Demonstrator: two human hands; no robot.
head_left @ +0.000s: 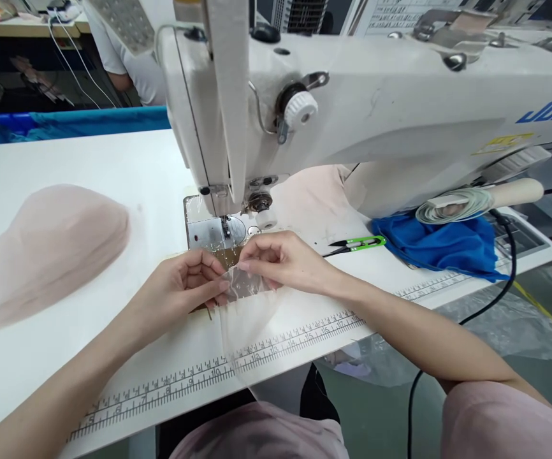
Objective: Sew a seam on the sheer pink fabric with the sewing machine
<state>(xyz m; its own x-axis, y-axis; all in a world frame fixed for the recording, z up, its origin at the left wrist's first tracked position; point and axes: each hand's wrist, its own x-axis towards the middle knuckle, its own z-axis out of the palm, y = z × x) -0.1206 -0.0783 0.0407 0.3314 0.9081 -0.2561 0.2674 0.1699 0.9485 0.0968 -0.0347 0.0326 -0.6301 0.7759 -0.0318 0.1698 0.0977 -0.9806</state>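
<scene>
From the head view, our left hand (192, 280) and right hand (288, 261) pinch the edge of a sheer fabric piece (248, 285) between them, just nearer us than the sewing machine's presser foot (227, 227); so thin a cloth could pucker or slip if our pinches pulled unevenly. Around the grip spreads a white table (156, 162), with a printed ruler (257, 357) nearer us, a pale pink piece (60, 236) left, green-handled snips (359, 243) and blue cloth (441, 245) right, and a person in white (148, 80) beyond, to the left.

The left hand (190, 279) and right hand (288, 260) are close together, each curled into a fingertip pinch. Behind them, the bare left forearm (78, 360) and right forearm (414, 328) spread apart.
</scene>
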